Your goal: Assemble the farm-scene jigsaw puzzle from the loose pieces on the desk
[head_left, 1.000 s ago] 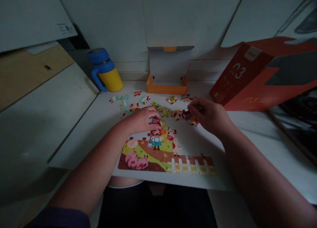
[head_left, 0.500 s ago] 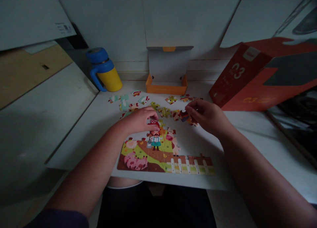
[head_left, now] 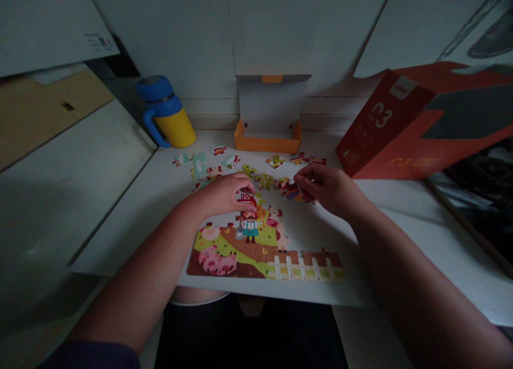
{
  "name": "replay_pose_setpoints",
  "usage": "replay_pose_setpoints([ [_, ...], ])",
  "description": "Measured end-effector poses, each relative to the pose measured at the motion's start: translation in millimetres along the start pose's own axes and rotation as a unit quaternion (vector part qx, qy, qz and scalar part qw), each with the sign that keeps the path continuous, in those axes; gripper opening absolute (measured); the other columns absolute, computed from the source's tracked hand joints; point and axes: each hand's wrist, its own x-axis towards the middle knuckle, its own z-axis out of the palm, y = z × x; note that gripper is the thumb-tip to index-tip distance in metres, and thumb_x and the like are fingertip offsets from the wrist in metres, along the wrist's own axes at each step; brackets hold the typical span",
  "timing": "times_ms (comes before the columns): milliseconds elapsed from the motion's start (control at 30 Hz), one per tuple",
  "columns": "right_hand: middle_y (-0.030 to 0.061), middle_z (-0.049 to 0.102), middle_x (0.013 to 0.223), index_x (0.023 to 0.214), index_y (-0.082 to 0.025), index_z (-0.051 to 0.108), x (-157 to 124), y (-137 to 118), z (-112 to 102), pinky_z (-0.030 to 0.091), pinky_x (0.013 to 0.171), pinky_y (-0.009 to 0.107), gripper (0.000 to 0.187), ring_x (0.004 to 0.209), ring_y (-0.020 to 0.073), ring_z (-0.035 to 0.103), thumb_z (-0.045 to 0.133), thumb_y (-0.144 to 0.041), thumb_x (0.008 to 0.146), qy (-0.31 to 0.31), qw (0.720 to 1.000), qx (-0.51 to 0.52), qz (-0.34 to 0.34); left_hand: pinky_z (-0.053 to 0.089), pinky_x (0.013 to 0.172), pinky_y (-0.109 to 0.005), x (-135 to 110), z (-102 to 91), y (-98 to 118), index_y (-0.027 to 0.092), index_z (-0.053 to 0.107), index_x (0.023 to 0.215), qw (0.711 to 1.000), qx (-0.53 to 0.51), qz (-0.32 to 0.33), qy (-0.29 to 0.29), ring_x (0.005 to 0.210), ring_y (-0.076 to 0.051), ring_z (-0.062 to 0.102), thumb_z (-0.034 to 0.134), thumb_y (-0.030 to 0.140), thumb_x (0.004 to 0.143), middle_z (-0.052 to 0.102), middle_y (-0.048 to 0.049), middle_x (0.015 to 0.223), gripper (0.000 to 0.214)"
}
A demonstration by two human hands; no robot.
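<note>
A partly joined farm jigsaw [head_left: 256,251] lies near the table's front edge, with a pig, a farmer, a cow and a white fence on it. At its upper edge, my left hand [head_left: 224,195] curls thumb and fingers around a red barn puzzle piece [head_left: 246,197], just above the farmer's head. My right hand [head_left: 326,187] is to the right of the loose pieces, fingertips pinched on a dark red puzzle piece [head_left: 306,195] that they partly hide. Loose puzzle pieces [head_left: 264,180] lie between and beyond the hands.
An open orange box [head_left: 267,144] stands against the wall. To its left is a blue and yellow flask [head_left: 178,126] with a handle. A large red-orange box [head_left: 385,139] stands at the right. More loose pieces [head_left: 199,165] lie at the back left.
My right hand has moved slightly left and down, and a dark red piece now shows under its fingers. My left hand stays around the barn piece.
</note>
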Motion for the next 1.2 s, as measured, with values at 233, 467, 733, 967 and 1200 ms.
replay_pose_setpoints([
  [233, 0.0029, 0.076, 0.079, 0.103, -0.025, 0.075, -3.0, -5.9, -0.8, 0.05, 0.057, 0.029, 0.029, 0.064, 0.0175, 0.067, 0.07, -0.054, 0.098, -0.033, 0.999, -0.021, 0.005, 0.047, 0.076, -0.031, 1.5, 1.7, -2.1, 0.02, 0.075, 0.1, 0.999, -0.006, -0.017, 0.043, 0.081, -0.016, 0.063, 0.073, 0.025, 0.098, 0.071, -0.0029, 0.097, 0.006],
  [467, 0.003, 0.079, 0.095, 0.123, -0.027, 0.07, -12.8, -21.4, 11.9, 0.056, 0.072, 0.033, 0.037, 0.083, 0.0206, 0.073, 0.078, -0.042, 0.091, -0.126, 0.99, 0.013, -0.066, 0.049, 0.072, -0.029, 1.4, 3.9, 19.6, 0.021, 0.077, 0.113, 0.98, -0.184, -0.009, 0.068, 0.085, -0.016, 0.065, 0.078, 0.044, 0.096, 0.075, -0.0051, 0.104, 0.029],
  [733, 0.0023, 0.08, 0.107, 0.115, -0.029, 0.073, -19.8, -35.9, 37.2, 0.058, 0.082, 0.036, 0.021, 0.092, 0.0208, 0.074, 0.076, -0.031, 0.094, -0.128, 0.986, 0.013, -0.104, 0.043, 0.064, -0.025, -0.1, 10.6, 30.4, 0.019, 0.076, 0.094, 0.965, -0.258, -0.031, -0.045, 0.071, -0.012, 0.06, 0.077, 0.047, 0.095, 0.072, -0.0006, 0.081, 0.028],
  [967, 0.0034, 0.079, 0.101, 0.124, -0.026, 0.069, -17.3, -33.0, 34.4, 0.057, 0.076, 0.035, 0.03, 0.085, 0.0208, 0.073, 0.072, -0.038, 0.097, -0.104, 0.991, -0.007, -0.078, 0.051, 0.063, -0.026, -0.2, 13.0, 21.9, 0.019, 0.068, 0.097, 0.928, -0.366, -0.063, -0.011, 0.067, -0.012, 0.065, 0.075, 0.039, 0.095, 0.072, -0.0008, 0.079, 0.021],
  [1200, 0.0058, 0.081, 0.107, 0.112, -0.024, 0.074, -15.4, -30.4, 29.5, 0.057, 0.083, 0.037, 0.028, 0.091, 0.022, 0.072, 0.07, -0.05, 0.1, -0.106, 0.991, 0.048, -0.072, 0.055, 0.068, -0.029, -2.9, 9.8, 22.5, 0.021, 0.055, 0.091, 0.903, -0.421, -0.074, -0.034, 0.073, -0.014, 0.07, 0.08, 0.035, 0.089, 0.075, -0.0034, 0.086, 0.028],
])
